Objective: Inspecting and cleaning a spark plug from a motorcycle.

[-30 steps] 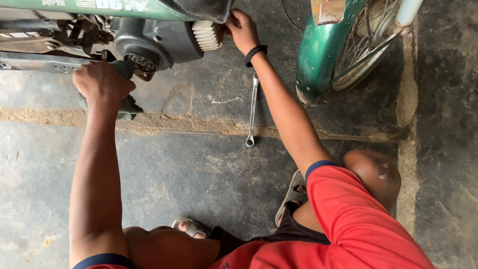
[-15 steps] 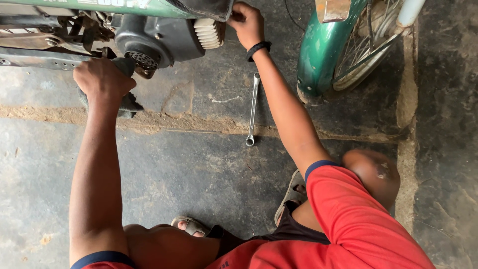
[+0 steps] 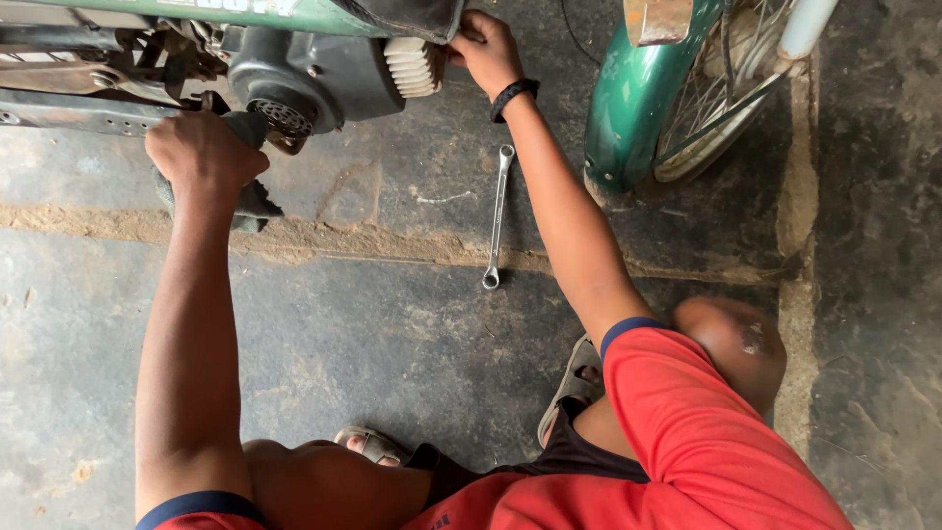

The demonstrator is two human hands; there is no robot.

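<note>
My left hand (image 3: 203,155) is closed around a dark rubber-covered part (image 3: 257,204) that sticks out below the motorbike's engine (image 3: 309,83). My right hand (image 3: 486,47), with a black band on its wrist, grips the lower edge of the dark body panel (image 3: 407,15) just right of a white ribbed piece (image 3: 412,67). A silver combination wrench (image 3: 497,214) lies on the concrete floor between my arms, untouched by either hand.
A green mudguard and spoked wheel (image 3: 638,108) stand at the upper right. A metal frame rail (image 3: 69,110) runs along the upper left. My sandalled feet (image 3: 569,393) and knee (image 3: 731,339) are at the bottom. A sandy seam (image 3: 373,245) crosses the floor.
Both hands have stayed on the same parts of the bike. They sit slightly higher in the view than a second ago. The wrench has not moved.
</note>
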